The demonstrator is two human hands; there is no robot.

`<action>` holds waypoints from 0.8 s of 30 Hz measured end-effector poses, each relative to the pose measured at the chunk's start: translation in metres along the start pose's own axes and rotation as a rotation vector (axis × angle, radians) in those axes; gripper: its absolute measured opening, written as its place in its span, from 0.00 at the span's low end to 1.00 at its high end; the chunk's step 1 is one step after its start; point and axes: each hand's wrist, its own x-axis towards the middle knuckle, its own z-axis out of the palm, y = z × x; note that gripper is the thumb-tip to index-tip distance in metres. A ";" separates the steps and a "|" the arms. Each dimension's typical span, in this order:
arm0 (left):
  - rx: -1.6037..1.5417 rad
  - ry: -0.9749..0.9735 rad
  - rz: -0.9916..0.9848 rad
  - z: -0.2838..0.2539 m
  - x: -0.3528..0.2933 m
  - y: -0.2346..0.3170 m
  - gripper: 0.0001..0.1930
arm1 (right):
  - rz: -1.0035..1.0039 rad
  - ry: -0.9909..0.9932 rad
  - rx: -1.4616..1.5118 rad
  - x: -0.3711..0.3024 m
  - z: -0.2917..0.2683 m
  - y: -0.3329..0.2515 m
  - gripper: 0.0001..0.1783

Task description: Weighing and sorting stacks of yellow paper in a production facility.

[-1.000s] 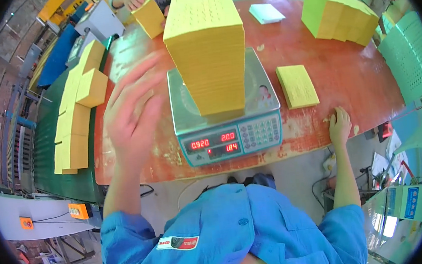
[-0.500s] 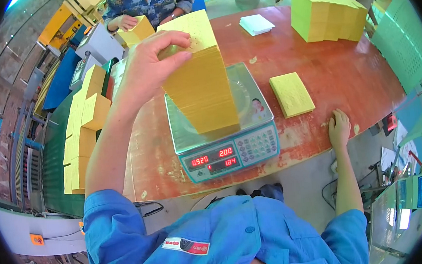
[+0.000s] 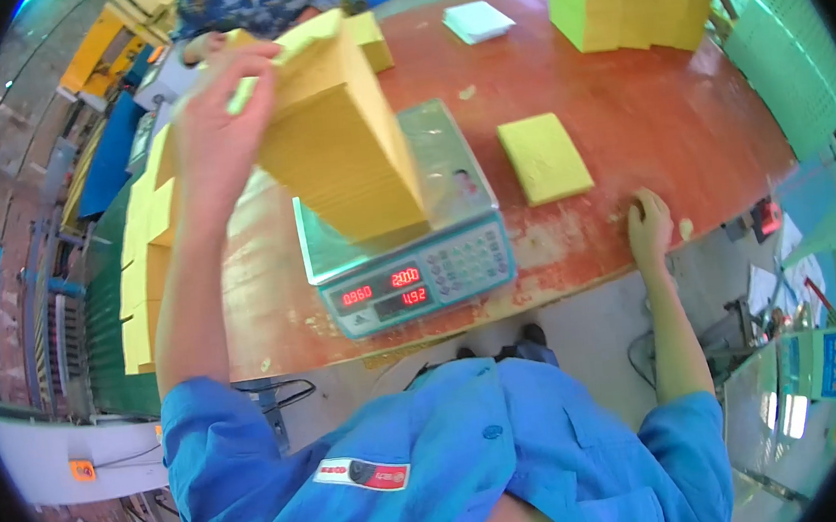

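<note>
Left hand (image 3: 218,129), upper left of frame, was curled over the top of the tall yellow paper stack (image 3: 344,148) on the scale (image 3: 438,259). Stack leaned left. Right hand (image 3: 649,226) rested flat, empty, at the table (image 3: 644,112) edge, farther off.

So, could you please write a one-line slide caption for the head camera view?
Left hand grips the top of a tall yellow paper stack on a digital scale; right hand rests on the red table.
</note>
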 end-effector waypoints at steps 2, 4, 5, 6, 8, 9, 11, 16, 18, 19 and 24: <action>0.090 0.148 0.220 0.009 -0.002 0.026 0.04 | 0.207 -0.019 0.499 0.007 -0.011 -0.023 0.16; 0.101 0.152 0.284 0.034 -0.024 0.060 0.04 | 0.347 -0.394 1.308 0.017 -0.032 -0.048 0.27; 0.153 0.060 0.387 0.055 -0.040 0.078 0.04 | 0.409 -0.620 1.564 0.023 -0.044 -0.060 0.31; 0.073 0.012 0.500 0.083 -0.055 0.096 0.04 | 0.431 -0.887 1.898 0.027 -0.053 -0.070 0.35; -0.143 -0.114 0.543 0.141 -0.088 0.129 0.06 | 0.499 -0.914 1.906 0.028 -0.065 -0.085 0.37; -0.223 -0.127 0.565 0.170 -0.100 0.140 0.05 | 0.554 -0.988 2.043 0.027 -0.068 -0.087 0.38; -0.195 -0.202 0.606 0.217 -0.124 0.152 0.11 | 0.790 -0.906 1.779 0.024 -0.065 -0.080 0.26; -0.313 -0.211 0.274 0.268 -0.170 0.157 0.18 | 0.885 -0.831 1.419 0.027 -0.027 -0.029 0.22; -0.368 -0.238 0.128 0.261 -0.184 0.150 0.21 | 0.840 -0.881 1.400 0.032 -0.017 -0.005 0.22; -0.367 -0.231 0.132 0.256 -0.190 0.146 0.21 | 0.794 -0.898 1.409 0.033 -0.014 0.006 0.22; -0.345 -0.303 -0.146 0.238 -0.218 0.139 0.16 | 0.653 -0.880 1.144 0.045 -0.018 0.041 0.21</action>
